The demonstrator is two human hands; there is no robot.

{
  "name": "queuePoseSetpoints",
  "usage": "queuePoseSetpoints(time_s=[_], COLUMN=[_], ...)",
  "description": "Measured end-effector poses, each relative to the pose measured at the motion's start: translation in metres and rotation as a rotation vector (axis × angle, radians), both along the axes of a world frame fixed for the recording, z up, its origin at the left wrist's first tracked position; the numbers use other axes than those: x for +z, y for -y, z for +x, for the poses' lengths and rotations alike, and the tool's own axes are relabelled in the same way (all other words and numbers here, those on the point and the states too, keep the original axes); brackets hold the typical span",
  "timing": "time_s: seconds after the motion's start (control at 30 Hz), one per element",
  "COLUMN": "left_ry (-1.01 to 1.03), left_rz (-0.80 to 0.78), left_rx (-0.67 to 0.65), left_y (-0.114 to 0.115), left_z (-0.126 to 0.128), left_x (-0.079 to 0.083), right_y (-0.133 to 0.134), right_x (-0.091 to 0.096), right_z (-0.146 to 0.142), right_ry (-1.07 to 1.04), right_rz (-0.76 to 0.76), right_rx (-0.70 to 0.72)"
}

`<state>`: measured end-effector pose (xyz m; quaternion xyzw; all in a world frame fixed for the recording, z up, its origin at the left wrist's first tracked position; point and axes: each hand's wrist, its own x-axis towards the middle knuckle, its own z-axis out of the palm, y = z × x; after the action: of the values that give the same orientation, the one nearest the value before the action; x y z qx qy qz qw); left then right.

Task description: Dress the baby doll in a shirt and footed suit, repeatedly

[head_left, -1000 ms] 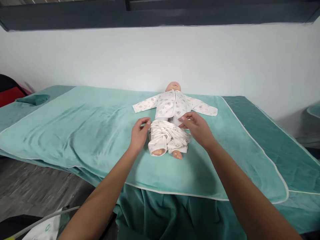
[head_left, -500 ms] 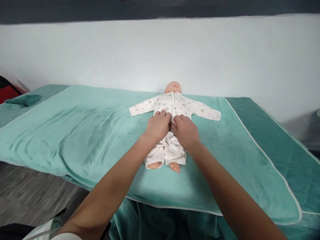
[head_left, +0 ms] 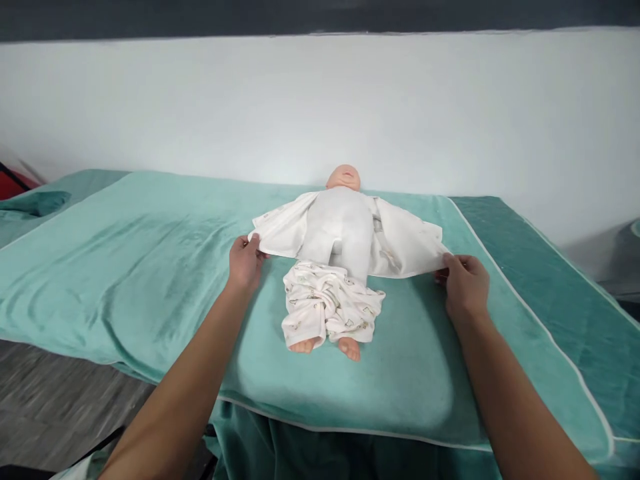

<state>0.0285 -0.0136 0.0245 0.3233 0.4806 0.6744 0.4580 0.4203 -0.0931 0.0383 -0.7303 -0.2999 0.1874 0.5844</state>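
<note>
A baby doll [head_left: 341, 230] lies on its back on a teal towel [head_left: 150, 267], head toward the wall. Its white printed jacket [head_left: 405, 247] is spread open to both sides, baring the white cloth torso. Printed trousers [head_left: 327, 310] are bunched low around its legs, bare feet showing. My left hand [head_left: 245, 261] pinches the jacket's left bottom corner. The jacket's right bottom corner is gripped by my right hand [head_left: 464, 283]. Both hands are closed on the fabric and pull it outward.
The towel covers a padded table with a darker green cover [head_left: 560, 280] that hangs over the front edge. A white wall [head_left: 320, 107] stands right behind the doll's head. A folded green cloth [head_left: 30, 203] lies far left. Grey wooden floor [head_left: 55, 400] shows lower left.
My hands left the doll's waist and chest, opened the jacket front and moved apart, each pulling one flap outward. The bare torso is now exposed and the trousers sit lower.
</note>
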Motion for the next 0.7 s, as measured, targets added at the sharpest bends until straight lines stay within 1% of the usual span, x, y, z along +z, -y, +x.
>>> queuePoseSetpoints(time_s=[0.07, 0.13, 0.2, 0.27, 0.33, 0.43, 0.47, 0.5, 0.57, 0.63, 0.7], left_ry=[-0.004, -0.017, -0.027, -0.071, -0.168, -0.331, -0.383, -0.442, -0.593, -0.785, -0.971], left_rz=[0.037, 0.049, 0.052, 0.051, 0.040, 0.001, -0.010, -0.014, 0.006, 0.062, 0.129], left_rx=[-0.013, 0.004, 0.052, 0.120, 0.166, 0.165, 0.167, 0.179, 0.230, 0.276, 0.276], left_y=[0.001, 0.000, 0.000, 0.001, 0.003, 0.003, 0.001, -0.002, -0.012, -0.026, -0.042], left_z=[-0.005, -0.006, -0.006, -0.006, -0.005, -0.003, -0.003, -0.003, -0.004, -0.004, 0.000], left_x=[-0.007, -0.009, -0.009, -0.010, -0.013, -0.017, -0.017, -0.018, -0.017, -0.016, -0.013], right_y=[0.006, 0.012, 0.015, 0.017, 0.018, 0.017, 0.017, 0.016, 0.015, 0.011, 0.002], right_x=[-0.003, -0.001, 0.003, 0.006, 0.006, 0.003, 0.001, -0.001, -0.005, -0.006, -0.005], right_z=[0.008, 0.010, 0.009, 0.007, 0.006, 0.004, 0.003, 0.001, -0.003, -0.011, -0.023], right_ry=[0.081, 0.148, 0.185, 0.275, 0.379, 0.498, 0.542, 0.599, 0.743, 0.865, 0.921], right_rz=[-0.050, -0.102, -0.143, -0.182, -0.243, -0.327, -0.313, -0.263, -0.088, 0.088, 0.180], right_rx=[-0.033, -0.069, -0.109, -0.128, -0.099, -0.053, -0.052, -0.053, -0.021, 0.079, 0.210])
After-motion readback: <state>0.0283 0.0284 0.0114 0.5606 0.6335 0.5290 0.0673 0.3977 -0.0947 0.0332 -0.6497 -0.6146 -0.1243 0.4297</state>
